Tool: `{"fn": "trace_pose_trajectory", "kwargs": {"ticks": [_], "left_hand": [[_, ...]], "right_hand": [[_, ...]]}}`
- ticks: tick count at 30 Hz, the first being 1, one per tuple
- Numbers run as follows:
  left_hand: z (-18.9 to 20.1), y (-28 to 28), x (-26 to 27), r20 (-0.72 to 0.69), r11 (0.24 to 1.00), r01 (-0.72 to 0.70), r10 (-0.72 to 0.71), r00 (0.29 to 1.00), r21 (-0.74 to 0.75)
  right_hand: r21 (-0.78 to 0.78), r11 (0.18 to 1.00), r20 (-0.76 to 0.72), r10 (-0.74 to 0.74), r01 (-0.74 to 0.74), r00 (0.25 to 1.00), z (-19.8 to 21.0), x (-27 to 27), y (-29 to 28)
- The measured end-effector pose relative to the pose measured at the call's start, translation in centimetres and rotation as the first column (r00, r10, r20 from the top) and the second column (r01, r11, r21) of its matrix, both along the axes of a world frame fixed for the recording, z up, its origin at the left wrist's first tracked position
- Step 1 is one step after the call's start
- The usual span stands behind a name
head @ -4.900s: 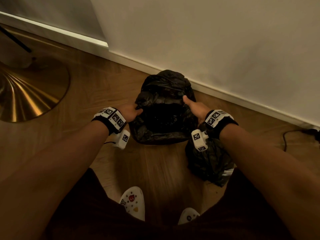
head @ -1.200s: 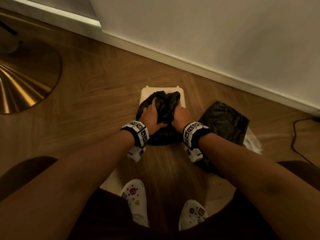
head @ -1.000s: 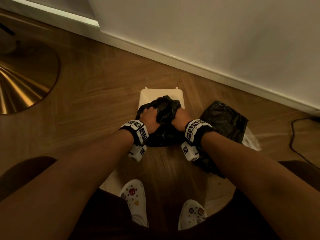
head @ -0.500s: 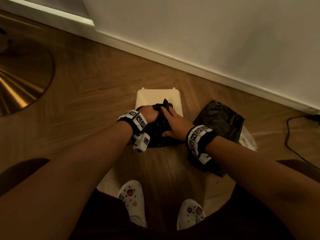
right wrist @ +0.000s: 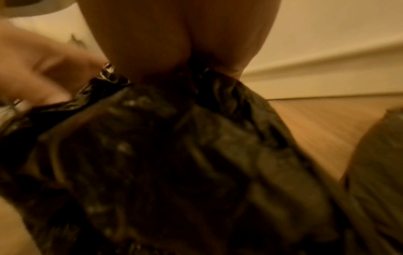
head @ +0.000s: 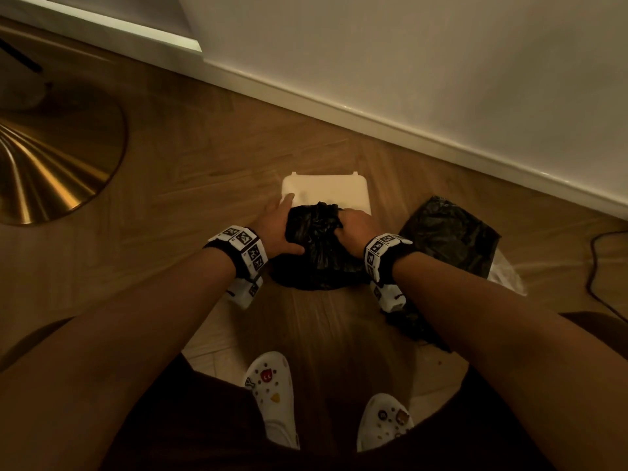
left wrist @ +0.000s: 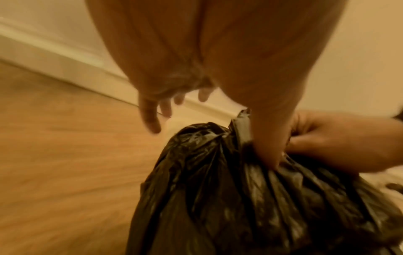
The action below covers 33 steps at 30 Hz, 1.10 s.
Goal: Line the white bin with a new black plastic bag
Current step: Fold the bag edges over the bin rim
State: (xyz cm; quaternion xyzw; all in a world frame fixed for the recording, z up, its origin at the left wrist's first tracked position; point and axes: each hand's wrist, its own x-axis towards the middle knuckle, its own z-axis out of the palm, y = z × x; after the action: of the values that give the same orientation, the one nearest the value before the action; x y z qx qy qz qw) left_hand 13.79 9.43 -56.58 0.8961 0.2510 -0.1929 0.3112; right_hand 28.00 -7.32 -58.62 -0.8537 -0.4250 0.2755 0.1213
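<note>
A crumpled black plastic bag [head: 316, 253] sits bunched on the wooden floor in front of me, its top gathered into a neck. Behind it shows a flat white part of the bin [head: 324, 190]. My right hand [head: 351, 227] grips the gathered neck from the right. My left hand [head: 282, 224] lies against the bag's left side with fingers straight and spread; in the left wrist view its thumb [left wrist: 267, 148] presses on the bag [left wrist: 218, 189] beside the right hand [left wrist: 327, 143]. The right wrist view is filled by blurred black plastic [right wrist: 174, 146].
A second black bag [head: 448, 232] lies on the floor to the right with clear plastic [head: 506, 273] beside it. A round brass lamp base [head: 51, 164] is at the left, a cable [head: 598, 266] at the far right. White skirting [head: 373, 124] and wall run behind.
Half a second ago my left hand gripped the bag's top and my right hand lay over it. Now the left hand has let go and spread, and the right hand holds the neck.
</note>
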Motion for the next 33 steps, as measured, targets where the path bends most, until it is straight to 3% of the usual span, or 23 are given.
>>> {"fn": "trace_pose_trajectory", "kwargs": {"ticks": [6,10,13,16,18,21,23,26,29,33], "left_hand": [[-1.3,-2.0,-0.4,0.033,0.999,-0.022,0.021,0.999,0.033],[-1.3,-2.3,-0.8,0.076,0.995,-0.025,0.033,0.997,-0.102],[-1.0,-1.6,-0.8,0.067,0.966,-0.139,0.157,0.985,-0.217],[-0.9,-1.0,-0.7,0.035,0.879,-0.283,0.320,0.947,-0.384],[-0.4,-1.6,-0.7,0.053,0.844,-0.267,0.328,0.943,-0.466],[0.3,-3.2,-0.8,0.194,0.967,0.069,-0.021,0.981,-0.246],[-0.4,-4.4,-1.0,0.194,0.965,0.233,-0.207,0.959,-0.118],[-1.2,-5.5,-0.4,0.099,0.975,0.219,-0.215,0.972,-0.035],[-0.8,-5.8,0.1,0.093,0.988,0.156,-0.154,0.984,-0.009],[-1.2,-5.5,0.1,0.073,0.986,0.164,-0.165,0.984,0.016]], "right_hand": [[-0.007,1.000,-0.039,-0.023,0.023,0.999,-0.4,0.3,0.2],[0.017,1.000,-0.073,-0.011,0.012,0.997,-0.5,0.6,-0.1],[0.019,1.000,-0.101,-0.009,0.011,0.995,-0.6,1.0,-0.2],[-0.005,1.000,-0.119,-0.012,0.012,0.993,-0.4,1.2,-0.1],[-0.033,0.999,-0.116,-0.001,-0.002,0.993,-0.4,1.3,0.0],[-0.081,0.996,-0.087,0.027,-0.034,0.996,-0.4,1.2,0.2],[-0.110,0.992,-0.057,0.063,-0.069,0.996,-0.3,1.0,0.1],[-0.160,0.977,0.003,0.143,-0.140,0.990,0.1,0.5,0.1],[-0.167,0.975,-0.040,0.143,-0.148,0.989,0.1,0.2,0.0],[0.014,0.999,-0.336,-0.044,0.051,0.941,1.0,0.7,-1.5]]}}
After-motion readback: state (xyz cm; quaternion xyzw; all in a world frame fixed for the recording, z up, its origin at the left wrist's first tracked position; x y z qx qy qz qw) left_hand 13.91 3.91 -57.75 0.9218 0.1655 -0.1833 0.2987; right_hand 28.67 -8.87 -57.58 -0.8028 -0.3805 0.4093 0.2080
